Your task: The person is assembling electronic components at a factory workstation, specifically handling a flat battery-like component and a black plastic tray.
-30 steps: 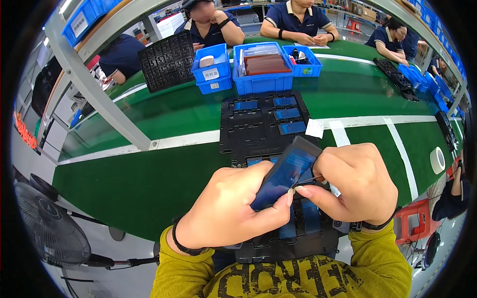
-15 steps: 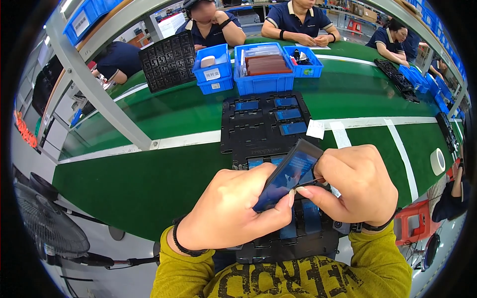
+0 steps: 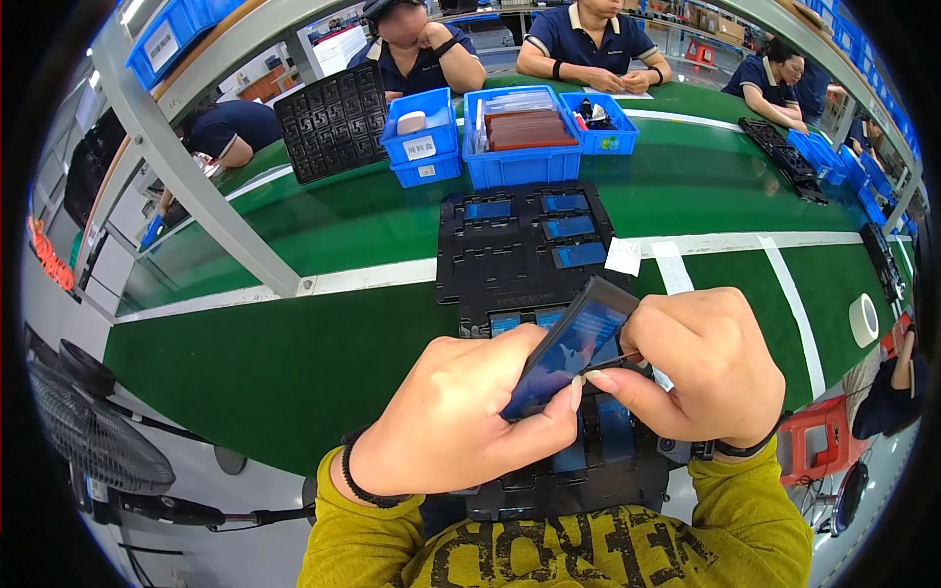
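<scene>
My left hand (image 3: 461, 412) is closed around a dark rectangular display panel (image 3: 573, 348), holding it tilted above the black tray (image 3: 637, 485) close to my body. Its face has a bluish sheen and dark borders. My right hand (image 3: 711, 367) pinches at the panel's lower right edge, where a thin dark strip (image 3: 627, 361) shows between its fingers. Both thumb tips nearly meet there. Several blue-filmed panels (image 3: 618, 431) lie in the near tray, partly hidden by my hands. A second black tray (image 3: 490, 260) beyond it holds similar panels (image 3: 569, 227) in its slots.
Blue bins (image 3: 520, 167) stand across the green bench (image 3: 265, 363), beside an upright black tray (image 3: 333, 122). A white slip (image 3: 623, 255) lies by the far tray. A tape roll (image 3: 864, 319) rests at right. A grey post (image 3: 196, 167) rises at left; co-workers sit opposite.
Almost nothing differs. The panel has turned very slightly in my hands, while both hands keep their grip in nearly the same place.
</scene>
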`<action>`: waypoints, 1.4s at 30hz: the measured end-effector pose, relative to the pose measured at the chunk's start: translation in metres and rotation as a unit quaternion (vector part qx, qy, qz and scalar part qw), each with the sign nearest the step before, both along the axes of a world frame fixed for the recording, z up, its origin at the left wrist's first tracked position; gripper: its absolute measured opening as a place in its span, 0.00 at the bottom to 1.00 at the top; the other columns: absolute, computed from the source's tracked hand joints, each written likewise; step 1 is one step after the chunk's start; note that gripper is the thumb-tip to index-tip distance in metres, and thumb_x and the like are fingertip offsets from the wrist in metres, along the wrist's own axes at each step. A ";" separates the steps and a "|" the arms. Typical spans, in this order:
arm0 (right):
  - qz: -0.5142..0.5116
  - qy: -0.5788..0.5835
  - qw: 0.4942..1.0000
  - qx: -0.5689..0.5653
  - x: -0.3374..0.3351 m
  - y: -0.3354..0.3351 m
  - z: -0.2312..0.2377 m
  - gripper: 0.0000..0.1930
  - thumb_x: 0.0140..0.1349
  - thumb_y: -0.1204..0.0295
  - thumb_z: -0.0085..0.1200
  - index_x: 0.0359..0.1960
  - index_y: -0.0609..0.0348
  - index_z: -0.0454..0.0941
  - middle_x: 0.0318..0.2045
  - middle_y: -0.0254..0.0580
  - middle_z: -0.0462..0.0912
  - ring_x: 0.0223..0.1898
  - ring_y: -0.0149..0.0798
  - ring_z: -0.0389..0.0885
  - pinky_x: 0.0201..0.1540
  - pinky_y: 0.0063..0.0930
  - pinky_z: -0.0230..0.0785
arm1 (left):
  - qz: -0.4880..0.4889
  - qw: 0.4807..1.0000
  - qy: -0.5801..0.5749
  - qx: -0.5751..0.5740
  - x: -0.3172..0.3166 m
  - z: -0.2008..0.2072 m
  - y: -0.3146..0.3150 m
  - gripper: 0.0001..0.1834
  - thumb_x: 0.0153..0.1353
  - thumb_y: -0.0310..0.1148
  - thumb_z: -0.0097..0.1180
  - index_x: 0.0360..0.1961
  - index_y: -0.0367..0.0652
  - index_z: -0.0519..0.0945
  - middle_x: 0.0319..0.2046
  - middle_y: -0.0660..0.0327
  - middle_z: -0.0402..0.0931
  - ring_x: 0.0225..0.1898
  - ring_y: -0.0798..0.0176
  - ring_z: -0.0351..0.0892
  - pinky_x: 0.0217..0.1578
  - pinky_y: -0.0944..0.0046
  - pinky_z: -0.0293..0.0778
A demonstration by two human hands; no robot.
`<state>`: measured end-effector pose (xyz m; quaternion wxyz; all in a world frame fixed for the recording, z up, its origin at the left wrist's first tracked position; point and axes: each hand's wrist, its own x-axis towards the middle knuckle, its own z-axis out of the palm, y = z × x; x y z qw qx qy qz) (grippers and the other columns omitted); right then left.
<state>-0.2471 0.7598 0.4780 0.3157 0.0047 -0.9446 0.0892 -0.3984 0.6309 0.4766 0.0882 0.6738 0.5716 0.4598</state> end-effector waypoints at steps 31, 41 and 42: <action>0.018 0.061 0.996 0.056 -0.003 0.004 0.000 0.17 0.37 0.64 0.61 0.15 0.57 0.64 0.12 0.37 0.63 0.11 0.40 0.65 0.13 0.29 0.54 | -0.026 0.990 -0.129 -0.044 -0.002 0.001 -0.002 0.08 0.42 0.22 0.58 0.27 0.34 0.76 0.13 0.67 0.71 0.13 0.78 0.67 0.15 0.76 0.62; 0.007 0.038 0.998 0.039 -0.003 0.002 0.001 0.17 0.41 0.64 0.61 0.16 0.57 0.62 0.13 0.38 0.63 0.13 0.41 0.68 0.14 0.31 0.59 | 0.000 0.998 -0.058 0.001 -0.001 -0.004 -0.002 0.11 0.40 0.24 0.59 0.29 0.35 0.77 0.15 0.67 0.71 0.14 0.76 0.66 0.16 0.75 0.62; 0.010 0.040 0.998 0.039 -0.003 0.002 0.001 0.17 0.41 0.64 0.61 0.16 0.57 0.63 0.13 0.38 0.63 0.13 0.41 0.68 0.14 0.31 0.59 | -0.003 0.999 -0.039 -0.006 -0.001 -0.002 -0.002 0.10 0.43 0.25 0.59 0.29 0.36 0.76 0.15 0.63 0.70 0.14 0.68 0.68 0.16 0.71 0.64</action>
